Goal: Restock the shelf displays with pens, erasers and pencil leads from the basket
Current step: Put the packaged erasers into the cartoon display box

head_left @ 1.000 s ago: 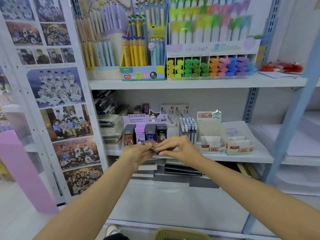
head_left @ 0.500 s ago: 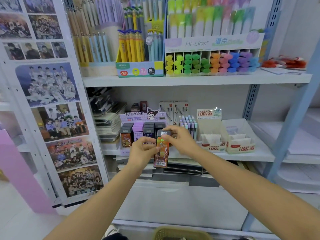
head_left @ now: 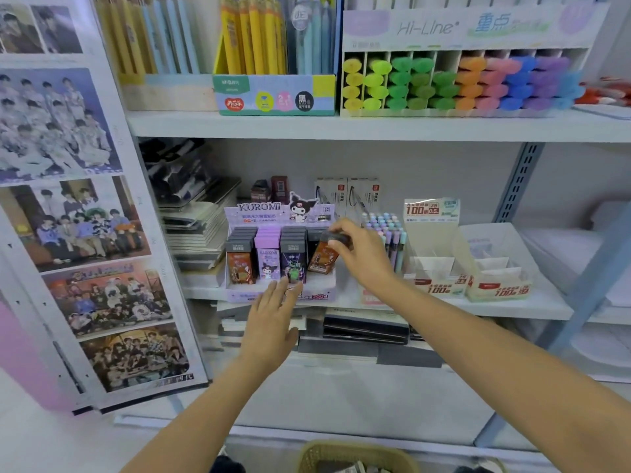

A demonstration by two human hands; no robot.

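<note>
Where the shelf unit begins at the far left, a poster board [head_left: 68, 216] covered in group photos leans against it. Just right of it, on the middle shelf [head_left: 512, 308], lies a stack of notebooks [head_left: 194, 230]. Next stands a purple display box [head_left: 317, 295] with a cartoon header, its slots filled with upright rows of orange, lilac and dark cases. The left hand [head_left: 273, 319] reaches up to the box's front wall with fingers straight and spread, holding nothing; its fingertips [head_left: 290, 285] lie at the front edge, below the dark purple row. In the rightmost slot an orange lead case [head_left: 322, 257] with a dark cap sits tilted, its top leaning right and its lower end down in the slot. The right hand [head_left: 362, 257] pinches that dark cap between curled fingers and thumb. Below the arms, at the bottom edge, shows the rim of a woven basket [head_left: 355, 452]. Right of the hand stands a bunch of pastel pens [head_left: 392, 233], then two clear boxes [head_left: 498, 285] with red "100" labels. Above them, on the upper shelf, is a rack of coloured highlighters [head_left: 461, 83].
</note>
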